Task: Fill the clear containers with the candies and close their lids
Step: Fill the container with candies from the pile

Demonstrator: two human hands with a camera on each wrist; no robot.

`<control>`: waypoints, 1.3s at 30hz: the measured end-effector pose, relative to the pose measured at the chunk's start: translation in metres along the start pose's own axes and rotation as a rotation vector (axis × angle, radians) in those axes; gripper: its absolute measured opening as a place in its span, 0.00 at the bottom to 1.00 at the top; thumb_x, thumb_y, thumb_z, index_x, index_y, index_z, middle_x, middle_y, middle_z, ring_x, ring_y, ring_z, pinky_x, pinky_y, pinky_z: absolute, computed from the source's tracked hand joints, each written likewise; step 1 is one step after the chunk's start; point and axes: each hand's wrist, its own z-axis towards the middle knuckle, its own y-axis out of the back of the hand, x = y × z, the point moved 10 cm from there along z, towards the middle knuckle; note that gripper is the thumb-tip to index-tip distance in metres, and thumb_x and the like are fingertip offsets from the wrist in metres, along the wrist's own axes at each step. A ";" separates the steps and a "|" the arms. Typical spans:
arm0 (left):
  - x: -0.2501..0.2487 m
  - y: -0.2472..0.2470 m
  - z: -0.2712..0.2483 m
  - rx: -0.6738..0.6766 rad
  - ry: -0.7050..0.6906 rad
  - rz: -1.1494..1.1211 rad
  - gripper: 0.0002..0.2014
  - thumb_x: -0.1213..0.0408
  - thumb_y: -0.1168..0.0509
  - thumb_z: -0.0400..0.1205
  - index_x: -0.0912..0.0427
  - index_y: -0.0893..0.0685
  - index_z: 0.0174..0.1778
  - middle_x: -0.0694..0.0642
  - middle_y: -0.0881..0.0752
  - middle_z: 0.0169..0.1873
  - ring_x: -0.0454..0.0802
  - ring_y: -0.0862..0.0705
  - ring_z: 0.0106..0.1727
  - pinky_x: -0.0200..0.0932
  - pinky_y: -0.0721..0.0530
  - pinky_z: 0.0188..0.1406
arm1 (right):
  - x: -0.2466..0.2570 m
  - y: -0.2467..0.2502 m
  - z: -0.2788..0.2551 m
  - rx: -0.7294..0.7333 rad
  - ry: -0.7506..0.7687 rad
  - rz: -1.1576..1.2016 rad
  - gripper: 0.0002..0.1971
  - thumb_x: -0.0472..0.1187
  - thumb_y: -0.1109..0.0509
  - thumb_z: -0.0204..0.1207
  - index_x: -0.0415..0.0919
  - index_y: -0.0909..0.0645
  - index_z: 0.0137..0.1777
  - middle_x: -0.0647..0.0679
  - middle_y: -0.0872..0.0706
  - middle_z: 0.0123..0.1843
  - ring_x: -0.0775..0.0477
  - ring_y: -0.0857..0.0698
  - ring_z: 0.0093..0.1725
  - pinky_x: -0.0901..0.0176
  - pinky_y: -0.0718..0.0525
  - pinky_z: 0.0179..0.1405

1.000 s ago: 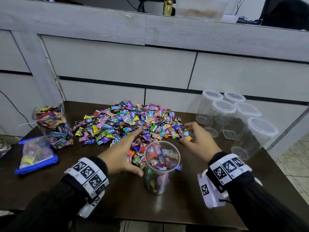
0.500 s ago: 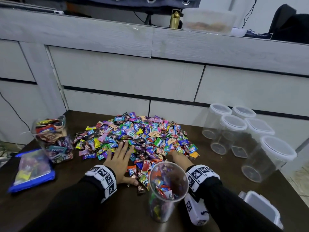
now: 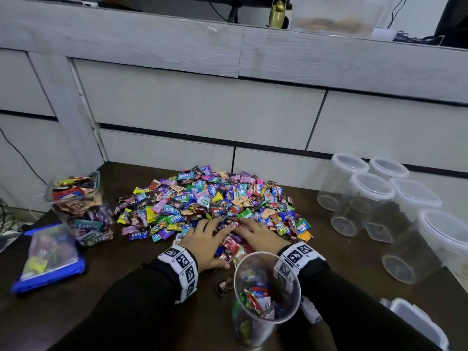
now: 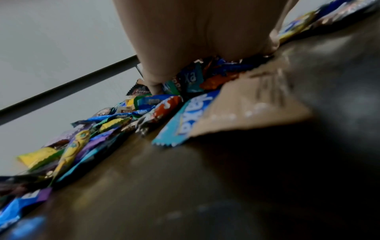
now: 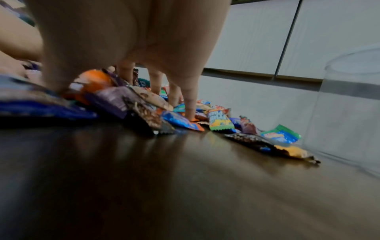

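Observation:
A heap of wrapped candies (image 3: pixel 215 198) covers the middle of the dark table (image 3: pixel 126 287). Both hands lie palm down on its near edge, fingers spread, fingertips almost meeting. My left hand (image 3: pixel 206 238) rests on wrappers, as the left wrist view shows (image 4: pixel 195 32). My right hand (image 3: pixel 259 234) has fingers reaching down into the candies (image 5: pixel 127 40). In front of the hands stands an open clear container (image 3: pixel 266 300), partly filled with candies. At the left stands another clear container (image 3: pixel 81 206), full of candies and with no lid on it.
Several empty lidded clear containers (image 3: pixel 372 198) stand at the right. A loose white lid (image 3: pixel 415 323) lies at the near right edge. A blue-edged bag of candies (image 3: pixel 48 257) lies at the left. One stray candy (image 3: pixel 224 286) sits beside the open container. A grey panelled wall (image 3: pixel 202 110) backs the table.
Both hands have moved from either side of the open container onto the near edge of the heap and come together. The view has shifted so the container sits lower.

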 end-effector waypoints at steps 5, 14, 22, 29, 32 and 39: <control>-0.001 0.012 0.004 -0.049 -0.005 0.001 0.35 0.37 0.41 0.81 0.42 0.46 0.81 0.61 0.36 0.73 0.60 0.37 0.73 0.55 0.29 0.69 | -0.001 0.004 0.002 -0.075 0.099 -0.088 0.28 0.47 0.38 0.82 0.44 0.40 0.80 0.43 0.35 0.79 0.39 0.33 0.72 0.48 0.34 0.71; -0.004 0.025 0.005 -0.022 -0.044 -0.091 0.28 0.45 0.38 0.84 0.48 0.38 0.77 0.62 0.32 0.69 0.59 0.31 0.72 0.56 0.24 0.70 | -0.009 0.012 -0.009 -0.177 -0.073 -0.241 0.45 0.75 0.40 0.66 0.57 0.45 0.80 0.44 0.49 0.83 0.34 0.44 0.79 0.31 0.33 0.69; -0.002 0.028 0.005 0.042 -0.046 -0.193 0.26 0.48 0.38 0.85 0.48 0.36 0.78 0.62 0.31 0.69 0.59 0.27 0.71 0.53 0.23 0.67 | -0.020 0.014 -0.009 -0.011 -0.124 -0.057 0.28 0.36 0.37 0.79 0.50 0.40 0.78 0.37 0.39 0.76 0.28 0.33 0.70 0.37 0.27 0.67; 0.006 0.050 -0.007 -0.067 -0.020 -0.347 0.28 0.44 0.40 0.84 0.53 0.35 0.75 0.57 0.24 0.70 0.54 0.18 0.62 0.49 0.18 0.59 | -0.030 0.027 -0.016 -0.083 -0.148 0.075 0.26 0.24 0.39 0.74 0.38 0.35 0.72 0.34 0.29 0.66 0.32 0.23 0.62 0.45 0.21 0.59; 0.007 0.055 -0.010 -0.096 0.005 -0.326 0.24 0.43 0.44 0.85 0.57 0.32 0.69 0.57 0.20 0.62 0.54 0.18 0.57 0.51 0.17 0.54 | -0.030 0.022 -0.020 -0.083 -0.178 0.077 0.25 0.36 0.35 0.78 0.40 0.37 0.74 0.36 0.31 0.69 0.33 0.27 0.67 0.44 0.24 0.64; 0.008 0.060 -0.016 -0.144 0.069 -0.350 0.20 0.44 0.44 0.86 0.57 0.28 0.61 0.56 0.18 0.54 0.54 0.18 0.52 0.51 0.18 0.50 | -0.021 0.018 -0.028 -0.035 -0.178 0.099 0.27 0.45 0.30 0.78 0.44 0.35 0.74 0.35 0.33 0.69 0.33 0.27 0.67 0.48 0.28 0.66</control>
